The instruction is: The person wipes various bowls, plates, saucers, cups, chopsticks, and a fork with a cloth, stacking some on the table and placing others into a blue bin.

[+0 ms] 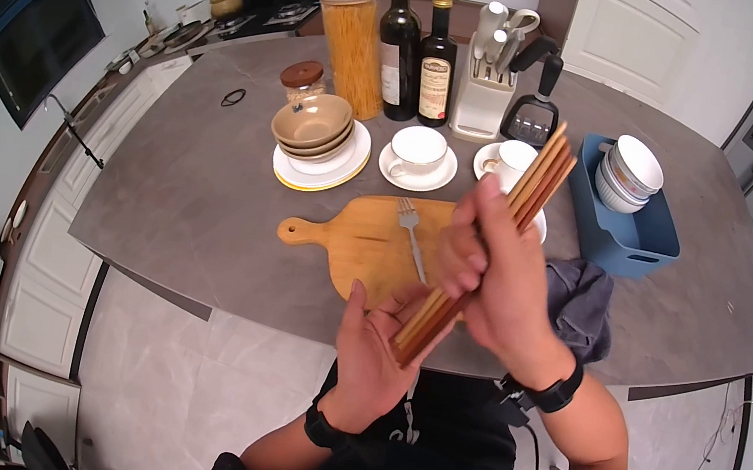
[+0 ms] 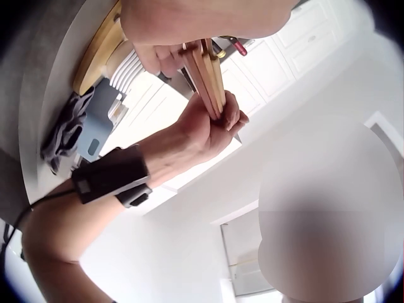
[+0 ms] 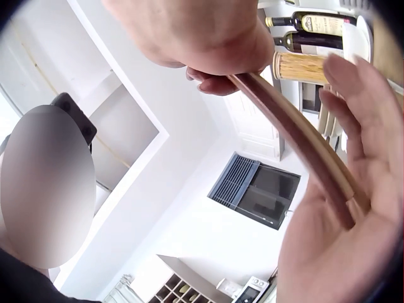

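Note:
My right hand (image 1: 507, 283) grips a bundle of wooden chopsticks (image 1: 538, 185) around the middle, some light and some reddish brown. The bundle slants over the front of the table, one end up toward the back right. Its lower ends meet the palm of my left hand (image 1: 370, 360), whose fingers are extended; the right wrist view shows the chopstick ends (image 3: 347, 211) against that palm. Below and behind the hands lies a round wooden cutting board (image 1: 360, 242) with a handle. A fork (image 1: 411, 234) rests on the board, its handle end partly hidden near the hands.
Stacked brown bowls (image 1: 312, 123) sit on plates at left, with white cups (image 1: 419, 150) on saucers alongside. Bottles (image 1: 399, 48), a pasta jar (image 1: 351, 49) and a knife block (image 1: 482, 103) line the back. At right are a blue bin (image 1: 631, 250) holding bowls and a grey cloth (image 1: 578, 306).

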### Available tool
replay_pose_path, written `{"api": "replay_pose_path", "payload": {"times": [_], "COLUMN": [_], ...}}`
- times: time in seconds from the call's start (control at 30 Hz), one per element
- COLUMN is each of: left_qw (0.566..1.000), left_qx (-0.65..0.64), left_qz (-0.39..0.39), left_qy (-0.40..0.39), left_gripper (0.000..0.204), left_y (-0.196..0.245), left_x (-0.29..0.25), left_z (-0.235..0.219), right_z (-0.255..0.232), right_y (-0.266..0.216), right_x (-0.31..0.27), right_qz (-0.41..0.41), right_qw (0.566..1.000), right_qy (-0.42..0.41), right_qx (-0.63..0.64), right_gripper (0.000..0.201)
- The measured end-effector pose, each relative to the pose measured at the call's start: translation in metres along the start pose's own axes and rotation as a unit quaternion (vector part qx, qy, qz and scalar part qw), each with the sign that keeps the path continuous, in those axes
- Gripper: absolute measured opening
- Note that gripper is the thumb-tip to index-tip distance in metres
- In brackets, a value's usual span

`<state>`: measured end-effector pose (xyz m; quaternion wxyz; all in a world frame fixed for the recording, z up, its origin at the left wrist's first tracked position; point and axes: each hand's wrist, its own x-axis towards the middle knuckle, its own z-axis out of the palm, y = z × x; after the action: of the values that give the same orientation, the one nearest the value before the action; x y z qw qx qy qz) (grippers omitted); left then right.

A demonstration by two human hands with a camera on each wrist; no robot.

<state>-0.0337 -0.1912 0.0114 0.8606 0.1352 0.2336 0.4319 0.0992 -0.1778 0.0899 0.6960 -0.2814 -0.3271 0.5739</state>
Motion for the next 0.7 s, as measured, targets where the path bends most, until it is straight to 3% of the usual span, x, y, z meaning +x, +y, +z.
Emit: {"api": "replay_pose_path", "payload": {"times": [0.07,0.1,0.13,0.2,0.23,0.27,0.3,0.33,0.4,0.47,0.5,0.53,0.57,0.6,0.67,0.7], "left_qw": [0.994,0.990,0.989,0.989,0.988,0.987,0.945,0.873,0.885,0.901,0.916,0.917,0.912,0.906,0.909,0.909], "left_qx": [-0.099,-0.099,-0.099,-0.003,0.138,0.139,0.219,0.289,0.268,0.232,0.216,0.212,0.249,0.285,0.293,0.304], "left_qz": [-0.008,-0.015,-0.026,-0.037,-0.009,-0.021,-0.087,-0.147,-0.146,-0.190,-0.172,-0.172,-0.157,-0.142,-0.127,-0.116], "left_qy": [-0.038,-0.099,-0.104,-0.146,-0.075,-0.082,-0.227,-0.364,-0.353,-0.313,-0.291,-0.292,-0.285,-0.277,-0.268,-0.262], "left_gripper": [0.061,0.053,0.053,0.051,0.054,0.054,0.058,0.063,0.059,0.052,0.047,0.047,0.046,0.046,0.044,0.042], "left_y": [0.000,-0.003,-0.004,-0.007,-0.009,-0.005,0.004,0.008,0.000,-0.002,-0.004,-0.005,-0.004,-0.004,-0.008,-0.011], "left_x": [0.006,0.011,0.013,0.016,0.003,0.001,-0.001,-0.005,-0.014,-0.012,-0.017,-0.016,-0.017,-0.017,-0.018,-0.017], "left_z": [-0.007,-0.022,-0.035,-0.049,-0.028,-0.026,-0.031,-0.031,-0.021,-0.024,-0.018,-0.019,-0.021,-0.023,-0.024,-0.023], "right_z": [0.003,-0.002,-0.003,-0.005,-0.007,-0.009,-0.012,-0.017,-0.029,-0.047,-0.062,-0.075,-0.086,-0.099,-0.146,-0.166], "right_y": [0.024,0.026,0.027,0.018,0.014,0.012,0.009,0.008,0.007,0.005,0.001,-0.008,-0.030,-0.054,-0.072,-0.077], "right_x": [-0.010,-0.019,-0.022,-0.025,-0.028,-0.031,-0.034,-0.038,-0.045,-0.053,-0.056,-0.061,-0.064,-0.065,-0.067,-0.065], "right_qz": [-0.022,0.013,0.017,0.018,0.009,0.030,0.053,0.049,0.139,0.101,-0.006,-0.112,-0.121,-0.126,-0.053,-0.053], "right_qw": [0.997,0.998,1.000,0.999,0.999,0.999,0.998,0.997,0.973,0.972,0.962,0.933,0.841,0.711,0.444,0.443], "right_qy": [0.068,0.044,0.020,0.002,0.014,0.030,0.046,0.054,-0.053,-0.063,-0.013,0.034,0.125,0.208,0.317,0.317], "right_qx": [-0.015,-0.035,0.000,0.040,0.037,0.015,-0.006,-0.009,-0.176,-0.204,-0.274,-0.341,-0.512,-0.660,-0.837,-0.837], "right_gripper": [0.040,0.039,0.043,0.046,0.046,0.046,0.047,0.047,0.048,0.051,0.052,0.054,0.054,0.054,0.053,0.053]}}
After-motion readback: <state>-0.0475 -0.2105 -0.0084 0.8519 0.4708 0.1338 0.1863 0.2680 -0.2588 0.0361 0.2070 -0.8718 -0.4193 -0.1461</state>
